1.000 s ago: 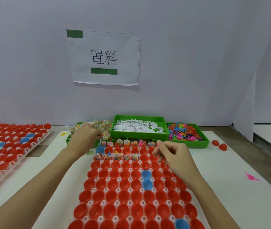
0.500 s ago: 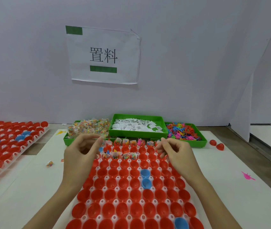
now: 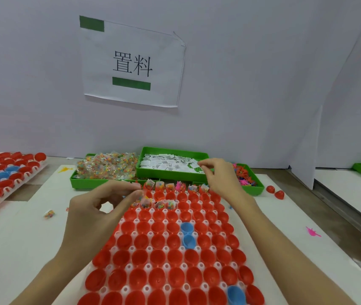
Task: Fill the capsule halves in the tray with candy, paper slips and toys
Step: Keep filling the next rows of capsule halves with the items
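Note:
A white tray (image 3: 146,234) of red capsule halves, with a few blue ones (image 3: 187,234), lies in front of me. Candy packets (image 3: 170,187) stand in its far row and part of the second row. My left hand (image 3: 96,212) hovers over the tray's far left corner and pinches a candy packet (image 3: 141,198) between thumb and fingers. My right hand (image 3: 220,179) reaches over the tray's far right corner, its fingertips pinching a paper slip (image 3: 193,167) at the right end of the middle green bin (image 3: 170,150).
Three green bins stand behind the tray: candy (image 3: 107,166) on the left, paper slips (image 3: 166,164) in the middle, coloured toys (image 3: 244,177) on the right. A second capsule tray (image 3: 5,175) lies far left. On the table lie a loose candy packet (image 3: 49,214), two red halves (image 3: 275,192) and a pink toy (image 3: 312,232).
My left hand came back from the candy bin to the tray's far left corner with candy. My right hand moved from the tray's far right up to the paper slip bin.

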Demonstrator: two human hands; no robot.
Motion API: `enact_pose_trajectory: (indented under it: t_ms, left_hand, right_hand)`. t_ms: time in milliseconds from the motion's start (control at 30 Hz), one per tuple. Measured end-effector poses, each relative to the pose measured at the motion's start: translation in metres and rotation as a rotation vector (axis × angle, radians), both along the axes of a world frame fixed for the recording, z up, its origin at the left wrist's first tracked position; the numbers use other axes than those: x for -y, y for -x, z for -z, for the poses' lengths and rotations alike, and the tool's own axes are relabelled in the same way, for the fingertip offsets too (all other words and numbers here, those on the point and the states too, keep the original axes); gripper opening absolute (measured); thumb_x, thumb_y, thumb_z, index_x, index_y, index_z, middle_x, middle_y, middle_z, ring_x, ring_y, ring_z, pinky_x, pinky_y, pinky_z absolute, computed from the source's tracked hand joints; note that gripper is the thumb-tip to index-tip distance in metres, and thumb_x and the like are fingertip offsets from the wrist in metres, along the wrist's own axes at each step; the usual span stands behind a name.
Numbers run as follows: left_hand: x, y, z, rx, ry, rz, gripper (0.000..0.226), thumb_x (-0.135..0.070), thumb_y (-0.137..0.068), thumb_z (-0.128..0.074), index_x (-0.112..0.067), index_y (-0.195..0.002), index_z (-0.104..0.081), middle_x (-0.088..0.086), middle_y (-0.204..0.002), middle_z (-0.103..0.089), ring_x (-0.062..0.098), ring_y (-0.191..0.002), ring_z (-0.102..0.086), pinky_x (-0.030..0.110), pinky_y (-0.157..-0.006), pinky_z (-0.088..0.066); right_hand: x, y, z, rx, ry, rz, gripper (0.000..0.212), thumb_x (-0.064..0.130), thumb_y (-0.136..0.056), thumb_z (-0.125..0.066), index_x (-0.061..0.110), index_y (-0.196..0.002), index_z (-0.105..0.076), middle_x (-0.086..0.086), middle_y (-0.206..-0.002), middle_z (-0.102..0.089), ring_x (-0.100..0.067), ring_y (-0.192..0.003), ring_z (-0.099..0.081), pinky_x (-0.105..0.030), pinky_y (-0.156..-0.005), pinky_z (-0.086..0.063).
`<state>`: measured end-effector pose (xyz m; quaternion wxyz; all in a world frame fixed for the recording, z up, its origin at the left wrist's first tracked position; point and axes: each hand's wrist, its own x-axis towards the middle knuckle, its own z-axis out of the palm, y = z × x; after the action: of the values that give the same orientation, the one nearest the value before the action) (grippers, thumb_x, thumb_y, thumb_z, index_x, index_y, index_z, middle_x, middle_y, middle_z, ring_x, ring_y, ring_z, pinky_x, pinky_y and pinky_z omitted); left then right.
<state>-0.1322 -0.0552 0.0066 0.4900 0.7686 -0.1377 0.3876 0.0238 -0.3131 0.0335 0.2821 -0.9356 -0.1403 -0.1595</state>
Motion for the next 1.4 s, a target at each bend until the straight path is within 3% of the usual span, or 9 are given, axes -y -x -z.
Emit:
enact_pose_trajectory:
  t_ms: [167, 367, 500, 600, 700, 800, 1000, 1167, 1400]
  left_hand:
    - [-0.005, -0.002, 0.001, 0.007, 0.003, 0.001, 0.014, -0.023, -0.082, -0.079, -0.029, -0.095, -0.077, -0.017, -0.083, -0.075, 0.012, -0.072, -0.070, 0.015, -0.068, -0.053]
    - [-0.010, -0.005, 0.006, -0.025, 0.004, -0.037, 0.011, -0.026, -0.083, -0.078, -0.029, -0.093, -0.077, -0.013, -0.082, -0.075, 0.017, -0.069, -0.068, 0.025, -0.067, -0.054]
    - [-0.008, -0.005, 0.007, -0.034, 0.011, -0.029, 0.010, -0.026, -0.082, -0.078, -0.029, -0.092, -0.078, -0.014, -0.080, -0.075, 0.013, -0.069, -0.068, 0.021, -0.066, -0.054]
    - [-0.008, -0.006, 0.006, -0.035, 0.011, -0.040, 0.010, -0.026, -0.082, -0.079, -0.030, -0.091, -0.077, -0.014, -0.079, -0.075, 0.013, -0.068, -0.068, 0.018, -0.066, -0.053]
    - [-0.008, -0.006, 0.006, -0.043, 0.018, -0.049, 0.010, -0.025, -0.081, -0.079, -0.030, -0.090, -0.078, -0.014, -0.079, -0.074, 0.013, -0.069, -0.068, 0.018, -0.066, -0.053]
    - [-0.008, -0.006, 0.008, -0.067, 0.010, -0.052, 0.011, -0.023, -0.081, -0.079, -0.029, -0.090, -0.078, -0.013, -0.078, -0.075, 0.013, -0.072, -0.070, 0.019, -0.068, -0.054]
    - [-0.006, -0.004, 0.008, -0.087, -0.005, -0.045, 0.013, -0.021, -0.081, -0.080, -0.028, -0.092, -0.078, -0.017, -0.081, -0.076, 0.008, -0.076, -0.072, 0.016, -0.070, -0.055]
    - [-0.005, -0.003, 0.006, -0.091, -0.011, -0.058, 0.013, -0.020, -0.081, -0.080, -0.028, -0.092, -0.078, -0.019, -0.082, -0.075, 0.006, -0.076, -0.072, 0.013, -0.070, -0.054]
    - [-0.005, -0.002, 0.006, -0.124, 0.008, -0.050, 0.012, -0.018, -0.083, -0.081, -0.026, -0.092, -0.078, -0.016, -0.082, -0.076, 0.007, -0.078, -0.073, 0.013, -0.071, -0.054]
  right_hand:
    - [-0.007, -0.039, -0.005, -0.204, 0.088, 0.006, 0.019, 0.019, -0.099, -0.067, 0.005, -0.107, -0.079, -0.010, -0.116, -0.076, -0.016, -0.079, -0.068, -0.028, -0.077, -0.053]
    - [-0.014, -0.057, -0.020, -0.403, 0.128, 0.009, 0.033, 0.032, -0.090, -0.078, 0.005, -0.110, -0.078, -0.011, -0.126, -0.071, -0.024, -0.115, -0.066, -0.039, -0.100, -0.053]
    - [-0.015, -0.062, -0.022, -0.434, 0.154, -0.004, 0.026, 0.022, -0.093, -0.074, 0.004, -0.112, -0.077, -0.011, -0.130, -0.070, -0.026, -0.118, -0.064, -0.041, -0.103, -0.051]
    - [-0.014, -0.064, -0.018, -0.425, 0.194, -0.004, 0.029, 0.019, -0.101, -0.064, -0.002, -0.083, -0.071, -0.016, -0.124, -0.072, -0.017, -0.071, -0.059, -0.032, -0.071, -0.050]
    - [-0.012, -0.062, -0.014, -0.363, 0.174, 0.005, 0.051, 0.018, -0.106, -0.054, 0.013, -0.058, -0.037, -0.019, -0.071, -0.056, -0.014, -0.049, -0.026, -0.028, -0.056, -0.035]
    - [-0.011, -0.061, -0.009, -0.327, 0.108, 0.024, 0.051, 0.019, -0.107, -0.052, 0.015, -0.059, -0.038, -0.004, -0.054, -0.033, -0.015, -0.047, -0.025, -0.029, -0.055, -0.037]
    - [-0.007, -0.062, 0.002, -0.265, -0.012, 0.044, 0.036, 0.020, -0.105, -0.056, -0.012, -0.097, -0.071, 0.003, -0.062, -0.057, -0.014, -0.050, -0.040, -0.025, -0.054, -0.039]
    - [-0.003, -0.063, 0.009, -0.192, -0.059, 0.070, 0.023, 0.016, -0.103, -0.059, -0.003, -0.106, -0.074, 0.005, -0.071, -0.059, -0.012, -0.061, -0.053, -0.028, -0.068, -0.047]
    - [0.007, -0.063, 0.004, -0.236, -0.155, 0.012, 0.005, 0.017, -0.092, -0.074, 0.012, -0.094, -0.074, 0.001, -0.084, -0.071, -0.014, -0.080, -0.065, -0.020, -0.065, -0.046]
